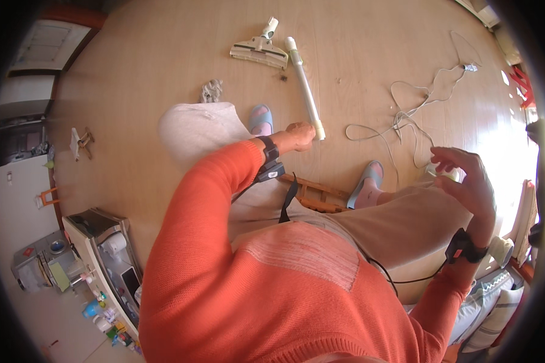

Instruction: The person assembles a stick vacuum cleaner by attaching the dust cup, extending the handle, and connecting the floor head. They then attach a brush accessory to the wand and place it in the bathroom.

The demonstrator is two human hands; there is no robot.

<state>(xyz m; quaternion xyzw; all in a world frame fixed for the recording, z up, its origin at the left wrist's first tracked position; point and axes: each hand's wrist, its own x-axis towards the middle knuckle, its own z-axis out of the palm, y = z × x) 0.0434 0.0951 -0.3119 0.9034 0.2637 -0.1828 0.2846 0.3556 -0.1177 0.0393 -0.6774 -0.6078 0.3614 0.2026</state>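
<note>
Left hand [300,135] grip clamped on the near end of the white tube [304,88], lying on the wooden floor [163,54] beside the vacuum head [260,49]; right hand [466,181] raised, fingers apart, above the white cable [406,112].

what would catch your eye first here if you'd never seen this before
The orange sleeves fill the lower half of the view. The left hand grips the near end of a white tube lying on the wood floor, with a vacuum head just past its far end. The right hand hangs open at the right, near a tangled white cord.
</note>
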